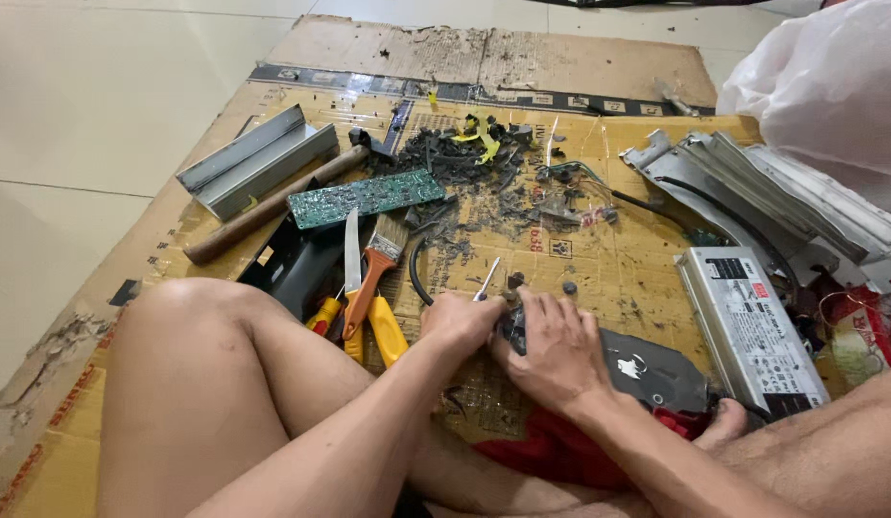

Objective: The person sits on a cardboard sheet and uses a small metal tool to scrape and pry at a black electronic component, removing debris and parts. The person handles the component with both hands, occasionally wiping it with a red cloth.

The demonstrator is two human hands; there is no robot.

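**Two hands on a dark casing, a slim tool between them**

Much is hidden here. The person's bare knee and forearms cover the near part of the cardboard sheet (647,278). What lies under the palms cannot be seen.

At the far left lies a grey metal channel (258,158), with a wooden-handled hammer (273,203) just beside it. Next comes a green circuit board (367,197), resting across a black tray (292,264) that is half covered by the knee. In front of it lie a knife (351,251), a paintbrush with an orange handle (376,264) and yellow-handled pliers (383,328), bunched together and overlapping.

The left hand (458,321) is curled into a fist around a thin tool (487,280). Only the metal shaft shows above the knuckles, so its handle and its kind are hard to tell. Its lower end is hidden by the hand.

The right hand (556,350) lies flat, fingers slightly spread, pressing down on a dark casing (647,369). The casing sits on the cardboard in front of the person, between the pliers and a silver power supply box (752,331). It is black and flat, with a small pale mark on top. Its left end is covered by the hand and its near edge meets red cloth (551,451).

Behind the hands is a scatter of dark broken bits (479,173), too small to identify. Further right are bent metal housings (781,192) and a white plastic bag (829,86), cut off by the frame.
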